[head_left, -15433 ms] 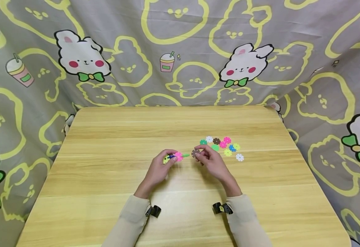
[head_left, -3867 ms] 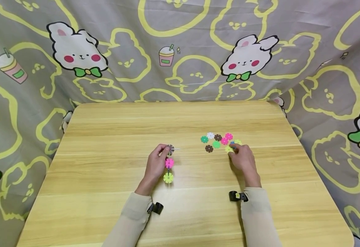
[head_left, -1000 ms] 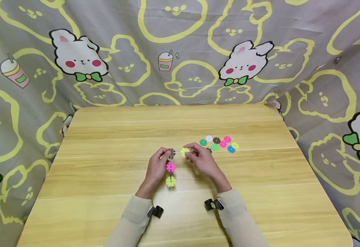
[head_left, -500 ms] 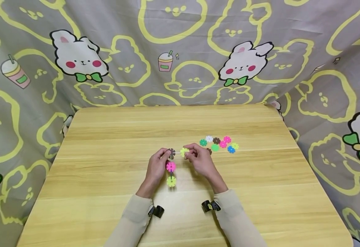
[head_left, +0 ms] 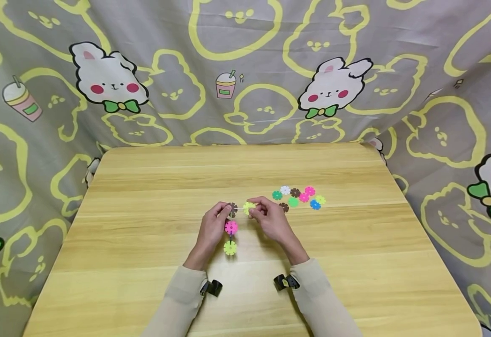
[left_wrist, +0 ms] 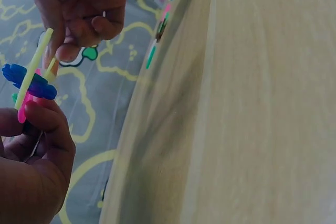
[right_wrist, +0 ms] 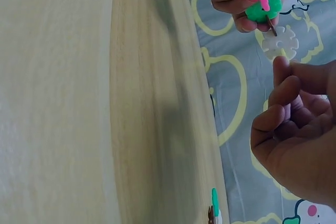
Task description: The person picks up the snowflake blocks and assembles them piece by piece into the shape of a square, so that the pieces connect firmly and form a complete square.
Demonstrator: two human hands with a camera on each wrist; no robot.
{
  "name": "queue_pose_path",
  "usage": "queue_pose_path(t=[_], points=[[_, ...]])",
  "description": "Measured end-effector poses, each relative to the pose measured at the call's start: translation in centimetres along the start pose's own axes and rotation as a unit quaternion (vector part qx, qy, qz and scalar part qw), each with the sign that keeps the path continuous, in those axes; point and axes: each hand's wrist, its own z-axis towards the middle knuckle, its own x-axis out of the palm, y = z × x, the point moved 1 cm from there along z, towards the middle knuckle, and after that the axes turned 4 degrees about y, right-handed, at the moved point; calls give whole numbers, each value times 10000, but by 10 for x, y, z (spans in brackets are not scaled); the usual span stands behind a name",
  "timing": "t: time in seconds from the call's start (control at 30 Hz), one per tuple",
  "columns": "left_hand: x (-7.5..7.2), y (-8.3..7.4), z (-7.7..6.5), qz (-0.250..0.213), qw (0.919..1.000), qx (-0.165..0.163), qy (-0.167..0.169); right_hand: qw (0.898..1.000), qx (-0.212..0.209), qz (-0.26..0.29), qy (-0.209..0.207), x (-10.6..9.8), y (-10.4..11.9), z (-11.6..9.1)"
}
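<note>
Above the table (head_left: 123,210), the left hand (head_left: 212,229) pinches a brown disc (head_left: 234,206) topping a linked chain (head_left: 231,228); a white disc (right_wrist: 290,39) juts right. At its edge, the right hand (head_left: 274,219) pinches a yellow disc (head_left: 247,207), apparently joining the two; an aligned push seems needed next.

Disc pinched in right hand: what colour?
The disc in the right hand is yellow, best seen in the head view.
</note>
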Motion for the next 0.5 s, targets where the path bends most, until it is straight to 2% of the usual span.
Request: queue_pose_path(t=[0.2,0.3,0.5], points=[[-1,-1,-1,73,9999,12,95,9997,114,183,100,-2,1,-1],[0,0,-2,195,9991,175,324,9996,92,265,73,-2,0,-1],[2,1,-2,131,9952,551,796,9992,-28,391,116,-1,0,-1]])
